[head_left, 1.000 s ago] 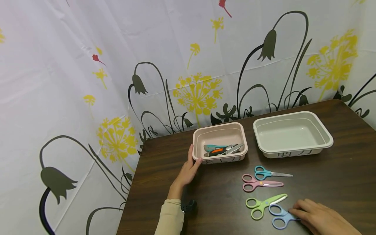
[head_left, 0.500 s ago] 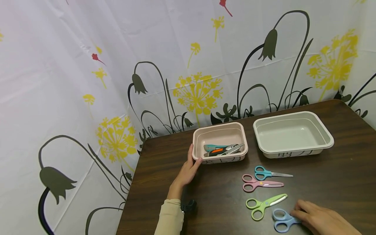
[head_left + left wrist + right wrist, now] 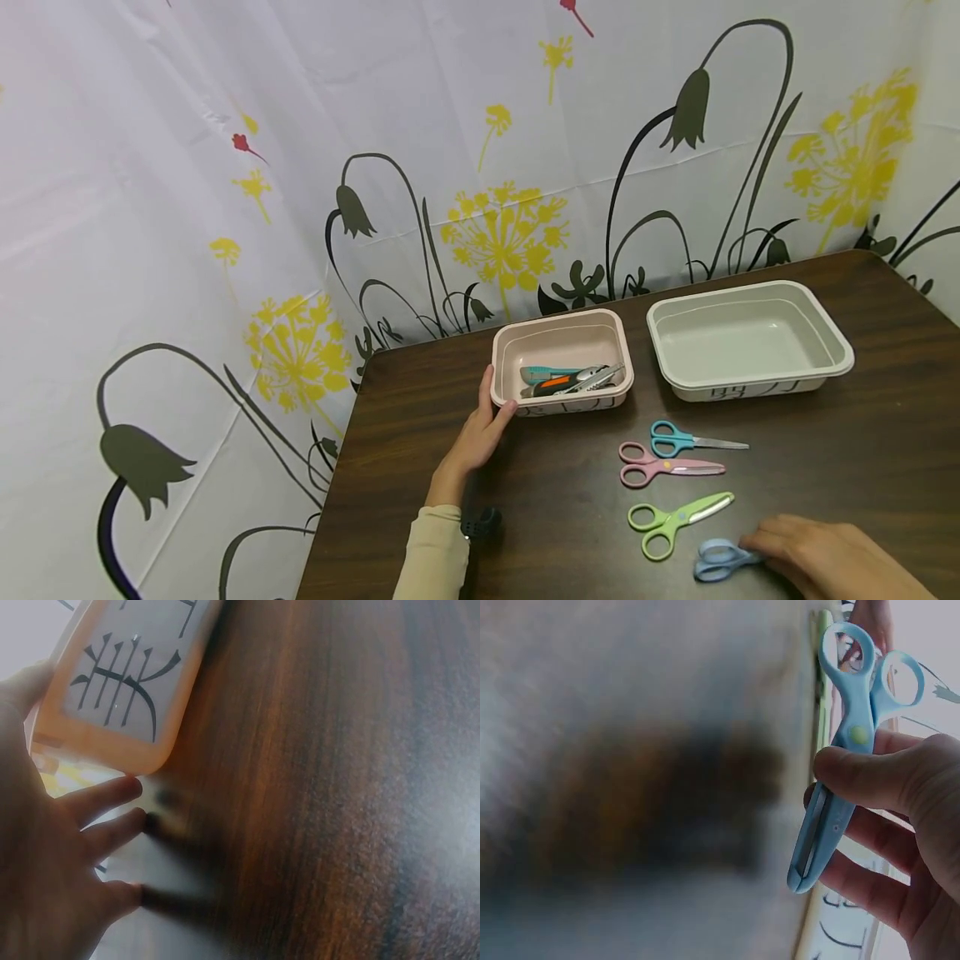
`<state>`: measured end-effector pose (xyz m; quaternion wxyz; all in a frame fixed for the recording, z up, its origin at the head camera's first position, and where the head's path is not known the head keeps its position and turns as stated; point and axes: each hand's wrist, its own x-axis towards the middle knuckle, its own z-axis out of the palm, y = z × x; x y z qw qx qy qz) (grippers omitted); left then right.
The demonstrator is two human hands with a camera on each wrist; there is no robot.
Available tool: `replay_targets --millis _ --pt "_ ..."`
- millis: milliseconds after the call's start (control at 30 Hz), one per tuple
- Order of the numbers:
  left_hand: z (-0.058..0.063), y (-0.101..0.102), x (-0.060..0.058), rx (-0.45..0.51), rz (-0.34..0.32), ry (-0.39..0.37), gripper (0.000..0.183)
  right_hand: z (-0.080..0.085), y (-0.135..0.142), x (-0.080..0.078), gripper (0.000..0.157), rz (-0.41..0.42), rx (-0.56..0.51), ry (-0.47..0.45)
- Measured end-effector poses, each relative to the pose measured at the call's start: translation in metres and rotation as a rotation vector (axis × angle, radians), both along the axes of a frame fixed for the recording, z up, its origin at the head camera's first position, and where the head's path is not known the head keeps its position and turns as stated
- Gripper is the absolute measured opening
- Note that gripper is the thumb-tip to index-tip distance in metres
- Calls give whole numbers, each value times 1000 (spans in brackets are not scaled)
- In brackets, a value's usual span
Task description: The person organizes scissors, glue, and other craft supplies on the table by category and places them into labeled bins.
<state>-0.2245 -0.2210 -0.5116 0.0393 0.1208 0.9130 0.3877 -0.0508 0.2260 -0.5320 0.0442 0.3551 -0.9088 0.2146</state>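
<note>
I'm pinching the blue scissors (image 3: pixel 855 705) with my right hand (image 3: pixel 825 546), thumb lying across the closed blades just below the pivot, fingers bracing behind; grip is narrow, holding just those; handles are sticking out leftward past my fingertips, long axis running roughly side to side in the head view; can't tell whether they're touching the table (image 3: pixel 555 517). The green scissors (image 3: pixel 679 518) are lying just beyond and left, blades pointing right; the pink scissors (image 3: pixel 666 467) and turquoise scissors (image 3: pixel 678 441) are sitting farther ahead, close together. The grey-green plastic tub (image 3: pixel 738 343) is standing about straight ahead of my pinch, past that row; the pink plastic tub (image 3: pixel 555 340) is standing ahead-left, farther off, holding utility knives (image 3: pixel 555 384); my left hand (image 3: pixel 472 437) is resting on its near left corner, fingers spread, well apart from the blue pair; right is clearly nearer.
</note>
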Motion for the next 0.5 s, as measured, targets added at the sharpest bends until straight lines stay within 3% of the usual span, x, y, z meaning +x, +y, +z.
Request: replay_targets --millis 167,233,267,400,500 --pt "0 1 0 -1 -1 -1 76 14 15 -11 40 -113 -23 184" --pt "0 1 0 2 -4 -4 76 19 21 -17 18 -156 -49 245" --pt "1 1 0 5 -4 -6 76 21 24 -20 16 -168 -62 254" --pt "1 1 0 11 -1 -6 76 28 30 -31 65 -207 -100 313" --pt "1 0 1 8 -1 0 77 32 32 -39 64 -228 -111 367"
